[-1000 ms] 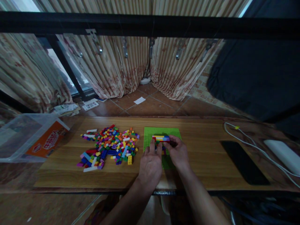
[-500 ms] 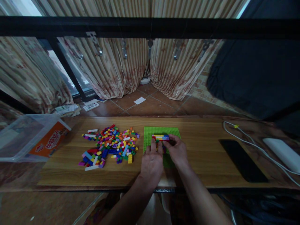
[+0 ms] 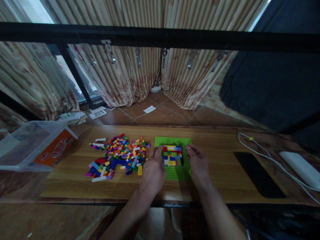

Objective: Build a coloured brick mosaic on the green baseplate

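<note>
Clear tub [image 3: 15, 160] at left end of worktop [image 3: 220, 143]; orange label [image 3: 55, 148] on its right side, contents hard to make out. Loose bricks [image 3: 122, 150] spread between tub and plate, mixed colours, a few long white pieces at the fringe.

Green plate [image 3: 172, 175] right of the bricks. Build [image 3: 172, 156] sits on it, roughly square, many colours, studded green showing behind, in front and to the right.

Left hand [image 3: 153, 170] palm down along the build's left side, fingers forward and close together; contact with the build uncertain, cannot tell whether its grip has anything. Right hand [image 3: 198, 163] at the plate's right edge, apart from the build, fingers curled toward thumb; cannot tell if a small piece is pinched.

Both forearms cross the worktop's front edge. Plate's near edge lies close to that edge. Bare wood runs from right hand to a black slab [image 3: 258, 175]; white cable [image 3: 267, 151] and white box [image 3: 300, 168] further right.
</note>
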The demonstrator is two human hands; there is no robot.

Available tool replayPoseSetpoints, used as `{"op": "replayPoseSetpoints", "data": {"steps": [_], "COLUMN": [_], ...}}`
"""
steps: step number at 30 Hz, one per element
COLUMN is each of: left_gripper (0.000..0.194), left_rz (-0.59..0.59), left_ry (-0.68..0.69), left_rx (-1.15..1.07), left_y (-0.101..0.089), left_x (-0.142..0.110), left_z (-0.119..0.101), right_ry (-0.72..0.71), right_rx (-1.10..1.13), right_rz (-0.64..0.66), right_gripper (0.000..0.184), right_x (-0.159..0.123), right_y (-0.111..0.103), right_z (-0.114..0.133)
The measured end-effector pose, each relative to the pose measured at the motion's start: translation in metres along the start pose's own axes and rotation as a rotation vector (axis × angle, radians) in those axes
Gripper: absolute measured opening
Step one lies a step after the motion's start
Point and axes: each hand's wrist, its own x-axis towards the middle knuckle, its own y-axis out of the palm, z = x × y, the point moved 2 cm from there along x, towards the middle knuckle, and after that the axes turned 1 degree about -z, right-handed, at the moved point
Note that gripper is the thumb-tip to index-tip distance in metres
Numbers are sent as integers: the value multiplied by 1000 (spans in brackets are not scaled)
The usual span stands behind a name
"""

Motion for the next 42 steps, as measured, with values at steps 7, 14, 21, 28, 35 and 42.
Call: {"op": "replayPoseSetpoints", "data": {"steps": [7, 14, 21, 28, 35, 42], "left_gripper": [35, 35, 33, 35, 32, 30], "left_rz": [-202, -532, -581, -607, -579, -587], "left_ry": [-157, -403, -554, -590, -623, -640], "left_rx": [-304, -783, -1055, -1158, -1237, -1247], "left_y": [-24, -64, -85, -93, -94, -103], "left_x": [15, 24, 23, 20, 17, 16], "left_z": [24, 62, 71, 78, 80, 89], "right_ry": [-179, -409, -566, -573, -658, -781], "right_rx": [-32, -179, -454, -561, -609, -701], "right_rz": [-83, 236, 682, 726, 715, 709], "right_gripper": [33, 21, 15, 18, 28, 48], "right_x": [-16, -67, -107, -115, -123, -128], "right_y": [3, 30, 56, 68, 83, 102], "right_z": [25, 42, 35, 22, 22, 25]}}
